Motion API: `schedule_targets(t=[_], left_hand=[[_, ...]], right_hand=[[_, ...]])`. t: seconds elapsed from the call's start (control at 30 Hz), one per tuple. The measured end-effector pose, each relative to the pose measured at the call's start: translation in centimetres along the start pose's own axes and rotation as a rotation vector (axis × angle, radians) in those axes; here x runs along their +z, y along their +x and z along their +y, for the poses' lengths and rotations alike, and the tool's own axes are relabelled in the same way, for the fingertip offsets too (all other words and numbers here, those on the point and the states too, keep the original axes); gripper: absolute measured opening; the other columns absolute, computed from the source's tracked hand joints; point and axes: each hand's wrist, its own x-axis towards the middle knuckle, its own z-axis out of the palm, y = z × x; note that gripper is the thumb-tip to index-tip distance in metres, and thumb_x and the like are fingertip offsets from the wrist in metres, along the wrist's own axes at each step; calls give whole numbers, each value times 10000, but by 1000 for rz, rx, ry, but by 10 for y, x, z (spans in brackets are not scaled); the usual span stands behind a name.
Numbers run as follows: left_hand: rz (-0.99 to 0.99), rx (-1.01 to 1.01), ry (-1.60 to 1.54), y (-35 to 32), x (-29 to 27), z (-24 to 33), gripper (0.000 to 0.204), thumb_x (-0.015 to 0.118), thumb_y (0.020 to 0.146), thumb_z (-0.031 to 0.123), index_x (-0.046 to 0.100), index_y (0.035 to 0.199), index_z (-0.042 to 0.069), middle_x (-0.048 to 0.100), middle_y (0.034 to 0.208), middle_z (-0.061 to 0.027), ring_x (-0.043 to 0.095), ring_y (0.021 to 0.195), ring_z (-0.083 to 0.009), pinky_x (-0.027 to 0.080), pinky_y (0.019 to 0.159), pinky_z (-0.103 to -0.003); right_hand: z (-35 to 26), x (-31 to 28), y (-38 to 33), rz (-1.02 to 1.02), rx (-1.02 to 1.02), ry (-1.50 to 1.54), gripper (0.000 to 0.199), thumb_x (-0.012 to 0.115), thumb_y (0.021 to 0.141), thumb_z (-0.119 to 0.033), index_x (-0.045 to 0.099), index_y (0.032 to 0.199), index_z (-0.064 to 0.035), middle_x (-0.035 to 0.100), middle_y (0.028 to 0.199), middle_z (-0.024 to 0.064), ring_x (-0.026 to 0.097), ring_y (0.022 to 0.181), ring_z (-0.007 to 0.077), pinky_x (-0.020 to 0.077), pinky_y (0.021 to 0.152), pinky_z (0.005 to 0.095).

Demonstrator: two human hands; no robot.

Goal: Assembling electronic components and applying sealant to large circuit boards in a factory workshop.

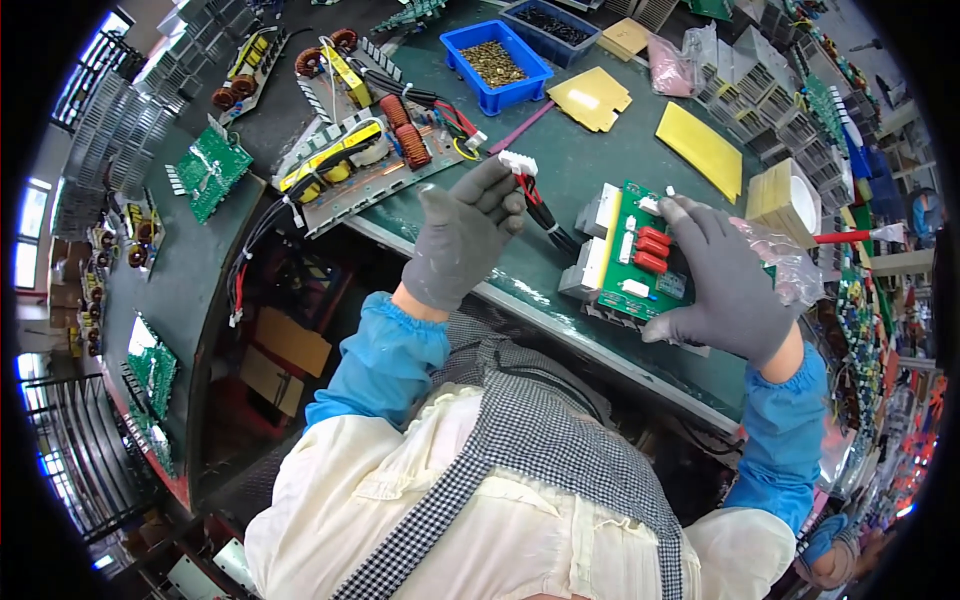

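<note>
Clothing: a person in a cream garment [470, 540] and a checked apron [570, 430], seen from above, with blue sleeves [380, 350] over both forearms.
Right hand [730, 285]: grey-gloved, its thumb and fingers spread wide over the right end of a green circuit board; whether they grip its edges cannot be told.
Circuit board [630, 274]: lying near the bench's front edge, in front of the person, with red components [654, 248] in its middle and pale metal blocks [597, 215] along its left side.
Left hand [458, 240]: grey-gloved and raised, palm showing, fingers half curled, thumb well apart — whether the fingertips touch the connector beside them cannot be told.
Connector [517, 163]: white, at the end of red and black wires [541, 212] that run down toward the board's left side.
Bench [575, 165]: dark green; at its left stands a metal-based assembly [375, 188] with copper coils [411, 146].
Yellow sheets [700, 148]: flat, beyond the board.
Blue bin [507, 97]: farther back, filled with small brass-coloured parts [490, 63].
</note>
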Motion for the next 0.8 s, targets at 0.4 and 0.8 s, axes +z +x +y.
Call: schedule_targets(t=[0.4, 0.8], left_hand=[[119, -173, -223, 33, -7, 6, 427, 495, 1033, 427, 544, 1272, 77, 601, 1115, -59, 415, 678, -53, 388, 594, -211], [255, 86, -194, 29, -16, 22, 231, 541, 1036, 221, 557, 1214, 75, 579, 959, -4, 478, 711, -60, 415, 633, -208]], right_hand=[[3, 4, -2, 15, 15, 12, 1169, 871, 552, -543, 374, 1471, -19, 451, 1417, 256, 439, 1325, 431, 364, 1103, 491], [5, 4, -4, -9, 39, 5, 1200, 852, 536, -605, 378, 1474, -26, 433, 1436, 257, 427, 1328, 436, 350, 1112, 499]])
